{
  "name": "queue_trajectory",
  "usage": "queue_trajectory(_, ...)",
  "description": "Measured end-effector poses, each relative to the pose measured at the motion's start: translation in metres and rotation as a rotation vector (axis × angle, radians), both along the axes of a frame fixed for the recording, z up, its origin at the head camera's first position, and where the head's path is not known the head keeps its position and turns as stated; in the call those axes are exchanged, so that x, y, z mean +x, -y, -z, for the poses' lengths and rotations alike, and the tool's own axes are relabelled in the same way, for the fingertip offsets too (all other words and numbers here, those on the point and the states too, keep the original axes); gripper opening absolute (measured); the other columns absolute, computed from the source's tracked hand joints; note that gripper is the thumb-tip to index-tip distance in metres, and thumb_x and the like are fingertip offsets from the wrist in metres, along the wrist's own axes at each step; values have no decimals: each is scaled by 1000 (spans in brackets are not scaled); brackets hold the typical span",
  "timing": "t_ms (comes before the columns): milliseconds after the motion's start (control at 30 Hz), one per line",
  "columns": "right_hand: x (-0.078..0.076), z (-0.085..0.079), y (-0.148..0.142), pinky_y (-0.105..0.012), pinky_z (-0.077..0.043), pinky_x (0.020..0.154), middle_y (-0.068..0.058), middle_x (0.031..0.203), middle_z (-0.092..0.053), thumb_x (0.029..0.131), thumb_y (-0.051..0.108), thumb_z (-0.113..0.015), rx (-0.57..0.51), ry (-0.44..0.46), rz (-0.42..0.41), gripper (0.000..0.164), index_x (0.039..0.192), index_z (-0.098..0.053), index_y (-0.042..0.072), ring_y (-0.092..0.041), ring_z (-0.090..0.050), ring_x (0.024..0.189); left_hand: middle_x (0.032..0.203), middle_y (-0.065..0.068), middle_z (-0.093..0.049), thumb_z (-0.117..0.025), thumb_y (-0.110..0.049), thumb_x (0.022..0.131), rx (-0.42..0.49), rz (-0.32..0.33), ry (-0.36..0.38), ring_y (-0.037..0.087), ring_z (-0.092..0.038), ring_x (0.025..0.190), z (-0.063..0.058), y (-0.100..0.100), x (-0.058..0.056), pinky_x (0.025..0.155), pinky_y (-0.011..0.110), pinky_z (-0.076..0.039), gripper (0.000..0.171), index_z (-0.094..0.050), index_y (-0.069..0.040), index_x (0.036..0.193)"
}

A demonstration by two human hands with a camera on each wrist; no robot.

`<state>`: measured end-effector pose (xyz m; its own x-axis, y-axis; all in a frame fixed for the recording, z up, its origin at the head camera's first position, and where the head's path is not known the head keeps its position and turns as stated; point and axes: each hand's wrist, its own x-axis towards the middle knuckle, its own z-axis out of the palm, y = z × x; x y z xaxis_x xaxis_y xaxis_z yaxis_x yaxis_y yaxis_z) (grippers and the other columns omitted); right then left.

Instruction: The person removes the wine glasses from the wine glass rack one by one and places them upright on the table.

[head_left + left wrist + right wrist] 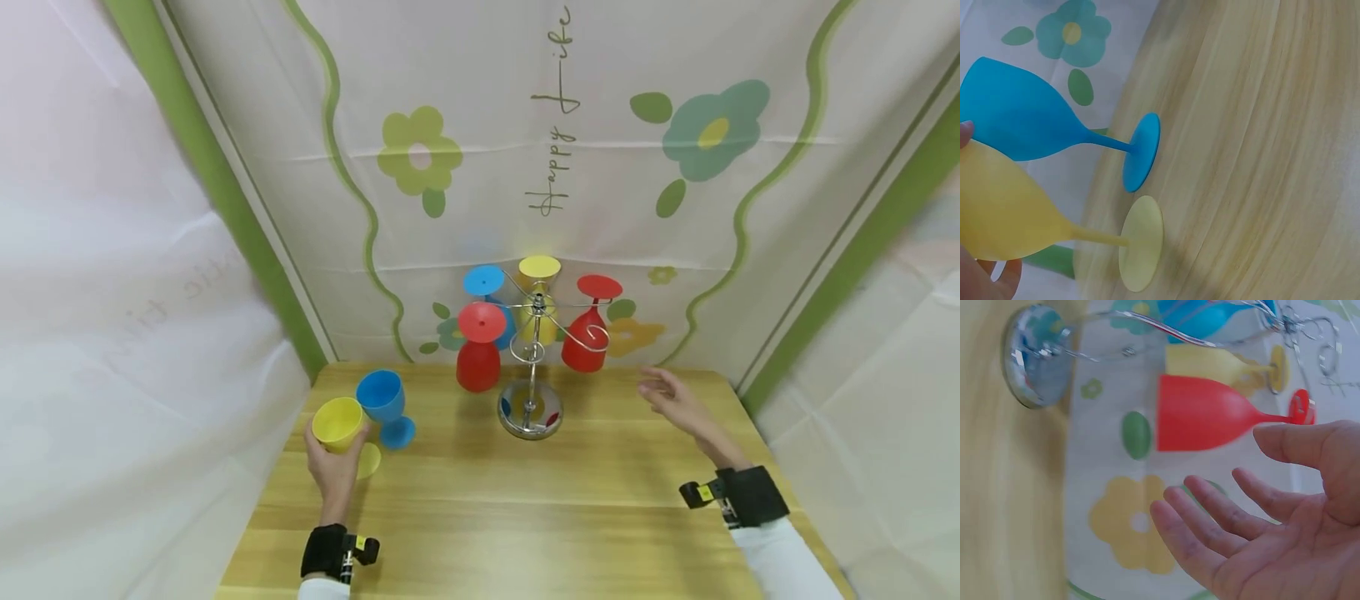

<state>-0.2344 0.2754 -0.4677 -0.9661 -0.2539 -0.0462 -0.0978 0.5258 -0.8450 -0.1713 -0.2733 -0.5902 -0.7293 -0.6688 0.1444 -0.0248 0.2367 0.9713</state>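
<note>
My left hand point(333, 471) grips the bowl of a yellow goblet point(337, 423), which is upright at the table's left side. Right beside it stands a blue goblet point(382, 400), also upright. In the left wrist view the feet of the yellow goblet point(1141, 244) and blue goblet point(1141, 153) show side by side. My right hand point(678, 408) holds nothing, its fingers loosely bent, to the right of a chrome goblet rack point(534, 367). Closest to it, a red goblet point(1210, 415) hangs upside down from the rack.
Also hanging upside down on the rack are another red goblet point(478, 365), a blue goblet point(483, 281) and a yellow goblet point(540, 267). The rack's round base stands on the wooden table point(480, 517). Printed cloth point(487, 167) walls in the back and both sides.
</note>
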Motion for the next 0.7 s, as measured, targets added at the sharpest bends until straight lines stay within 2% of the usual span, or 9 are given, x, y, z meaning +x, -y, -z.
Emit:
queue_trajectory(100, -7, -18, -3, -33, -57, 97, -37, 145, -48, 110, 20, -47, 41, -72, 12, 55, 154, -30, -9, -50, -51, 131, 151, 18, -47, -90, -26, 79, -7, 0, -8, 36, -44, 137, -1, 2, -1, 116, 60, -35, 100, -29, -15, 158)
queue_trajectory(133, -10, -24, -3, -34, -57, 98, -37, 145, -48, 110, 19, -47, 54, -98, 17, 55, 153, -30, -10, -50, -51, 132, 151, 18, -47, -90, -25, 79, -6, 0, -11, 35, -44, 137, -1, 3, -1, 116, 59, -35, 100, -29, -15, 158)
queue_trajectory(200, -16, -35, -2, -41, -54, 102, -39, 145, -46, 109, 16, -47, 79, -149, 21, 54, 153, -30, -11, -52, -49, 132, 150, 18, -47, -89, -24, 79, -9, -1, -14, 36, -44, 137, -2, 5, -1, 116, 60, -35, 100, -29, -14, 158)
queue_trajectory(300, -24, -54, 4, -61, -43, 111, -41, 148, -40, 109, 16, -46, 95, -223, 35, 55, 153, -29, -13, -56, -42, 136, 151, 20, -46, -89, -23, 80, -2, 4, -16, 38, -44, 138, -1, 6, -1, 116, 61, -34, 100, -28, -13, 159)
queue_trajectory(400, -31, -75, 16, -72, -35, 111, -42, 151, -36, 108, 14, -50, 95, -337, 46, 56, 152, -30, -14, -60, -37, 138, 151, 20, -46, -89, -24, 80, 5, 9, -10, 38, -43, 139, 0, 8, -1, 117, 60, -34, 101, -27, -12, 159)
queue_trajectory(533, -38, -100, 42, -74, -35, 110, -39, 154, -35, 104, 10, -57, 130, -499, 52, 56, 151, -36, -11, -60, -35, 140, 152, 20, -45, -89, -24, 80, 8, 15, -5, 38, -43, 140, 1, 8, 0, 118, 61, -34, 101, -27, -13, 159)
queue_trajectory(700, -46, -118, 85, -69, -32, 117, -31, 157, -38, 99, 6, -63, 166, -612, 9, 58, 150, -40, -7, -50, -34, 146, 152, 18, -45, -89, -24, 80, 5, 27, 13, 37, -43, 138, 1, 6, 0, 117, 61, -35, 101, -27, -14, 159)
